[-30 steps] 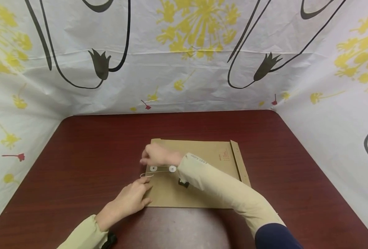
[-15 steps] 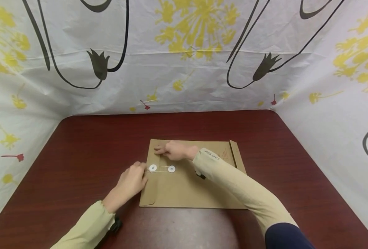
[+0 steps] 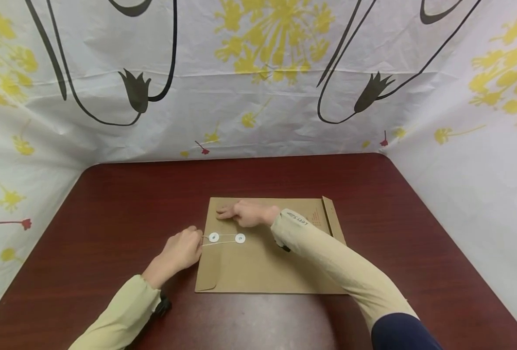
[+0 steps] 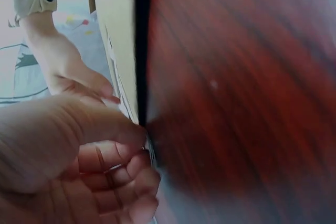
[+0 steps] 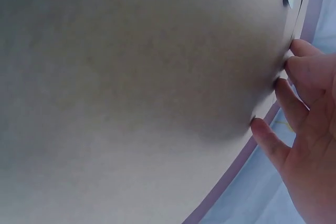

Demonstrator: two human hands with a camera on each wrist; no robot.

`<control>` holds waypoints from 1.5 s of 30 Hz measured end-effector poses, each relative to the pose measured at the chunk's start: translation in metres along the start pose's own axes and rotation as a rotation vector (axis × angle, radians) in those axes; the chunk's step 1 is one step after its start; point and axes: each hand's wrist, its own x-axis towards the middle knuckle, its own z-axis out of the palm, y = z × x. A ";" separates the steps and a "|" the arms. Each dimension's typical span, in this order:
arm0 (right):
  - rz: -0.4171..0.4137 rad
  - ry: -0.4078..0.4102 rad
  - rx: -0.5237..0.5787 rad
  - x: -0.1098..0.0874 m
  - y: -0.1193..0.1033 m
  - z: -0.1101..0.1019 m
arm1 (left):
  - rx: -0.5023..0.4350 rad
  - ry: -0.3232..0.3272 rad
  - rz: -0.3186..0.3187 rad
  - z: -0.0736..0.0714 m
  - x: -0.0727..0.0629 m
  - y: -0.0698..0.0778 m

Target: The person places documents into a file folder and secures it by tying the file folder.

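Observation:
A brown kraft document envelope point(image 3: 280, 272) lies flat on the table, its flap folded over at the left end. Two white button discs point(image 3: 240, 238) sit on it, one on the flap and one on the body, with thin white string point(image 3: 223, 236) running between them. At the envelope's left edge my left hand point(image 3: 180, 252) pinches the string; in the left wrist view the thumb meets the curled fingers point(image 4: 118, 153). My right hand point(image 3: 250, 213) rests on the far part of the flap, and its fingertips point(image 5: 260, 125) press the paper in the right wrist view.
The dark red-brown table point(image 3: 145, 189) extends around the envelope on all sides. A white patterned cloth point(image 3: 188, 116) hangs at the back and both sides. A narrow folded strip point(image 3: 334, 218) stands along the envelope's right end.
My right hand has moved away from the buttons, rightward onto the far flap. My left hand has left the envelope's near-left corner and now holds the string, pulled left past the edge.

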 end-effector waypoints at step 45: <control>0.042 0.014 0.042 0.000 0.002 0.003 | -0.024 0.000 -0.037 -0.010 0.043 -0.032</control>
